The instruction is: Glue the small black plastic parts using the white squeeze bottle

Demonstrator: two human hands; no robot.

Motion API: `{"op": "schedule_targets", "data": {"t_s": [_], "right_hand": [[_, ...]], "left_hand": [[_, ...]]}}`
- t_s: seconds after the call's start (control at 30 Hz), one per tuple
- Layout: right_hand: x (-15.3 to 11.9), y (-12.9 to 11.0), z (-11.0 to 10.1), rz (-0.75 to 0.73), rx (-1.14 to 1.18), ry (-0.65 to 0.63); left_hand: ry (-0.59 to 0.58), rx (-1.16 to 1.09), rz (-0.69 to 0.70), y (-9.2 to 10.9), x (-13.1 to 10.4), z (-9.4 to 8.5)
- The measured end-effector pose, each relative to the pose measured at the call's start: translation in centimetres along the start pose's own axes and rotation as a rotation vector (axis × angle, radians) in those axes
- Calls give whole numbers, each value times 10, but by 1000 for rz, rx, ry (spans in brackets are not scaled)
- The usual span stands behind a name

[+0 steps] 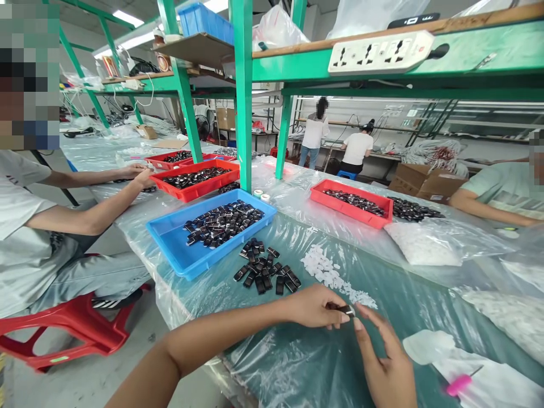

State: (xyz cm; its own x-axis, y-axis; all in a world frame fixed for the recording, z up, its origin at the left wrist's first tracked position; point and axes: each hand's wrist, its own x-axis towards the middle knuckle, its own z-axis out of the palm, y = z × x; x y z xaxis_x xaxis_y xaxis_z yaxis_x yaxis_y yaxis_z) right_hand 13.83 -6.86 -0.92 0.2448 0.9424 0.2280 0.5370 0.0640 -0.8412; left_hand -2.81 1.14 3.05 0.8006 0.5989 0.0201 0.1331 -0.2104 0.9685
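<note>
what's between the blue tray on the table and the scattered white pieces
A loose pile of black pieces lies between the blue tray and the white pieces, as the head view shows.

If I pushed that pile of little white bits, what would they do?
The white bits would probably scatter, since they lie loose. Each looks small and thin, so likely very light. They might slide easily on the shiny plastic sheet.

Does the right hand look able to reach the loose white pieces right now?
Probably yes: the loose white pieces lie uncovered just beyond the right hand, and nothing seems to stand between them.
</note>
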Motion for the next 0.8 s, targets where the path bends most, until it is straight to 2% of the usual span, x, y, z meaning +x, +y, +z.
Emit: {"op": "schedule_targets", "data": {"t_s": [0.07, 0.13, 0.17, 0.27, 0.3, 0.37, 0.4, 0.5, 0.57, 0.63, 0.8], "right_hand": [[-1, -6, -2, 26, 28, 23], [-2, -12, -4, 54, 55, 36], [-3, -14, -5, 67, 64, 40], [-3, -17, -9, 91, 77, 57], [-4, -17, -11, 89, 76, 54], [-4, -15, -12, 67, 74, 33], [-5, -14, -13, 50, 74, 10], [-6, -12, -13, 2, 94, -27], [-8, -12, -12, -8, 111, -28], [-8, -12, -11, -11, 114, -31], [-7, -8, -11, -38, 102, -33]], "left_hand": [[13, 89, 23, 12, -3, -10], [80, 238, 29, 24, -10, -26], [142, 349, 30, 30, -14, -35], [428, 763, -19, 45, -29, -74], [530, 883, -66, 48, -36, -89], [765, 1143, -265, 52, -50, -121], [847, 1187, -331, 52, -57, -136], [982, 1250, -473, 46, -74, -170], [1010, 1285, -532, 38, -80, -179], [967, 1308, -539, 29, -79, -178], [605, 1274, -418, -2, -53, -149]]}}
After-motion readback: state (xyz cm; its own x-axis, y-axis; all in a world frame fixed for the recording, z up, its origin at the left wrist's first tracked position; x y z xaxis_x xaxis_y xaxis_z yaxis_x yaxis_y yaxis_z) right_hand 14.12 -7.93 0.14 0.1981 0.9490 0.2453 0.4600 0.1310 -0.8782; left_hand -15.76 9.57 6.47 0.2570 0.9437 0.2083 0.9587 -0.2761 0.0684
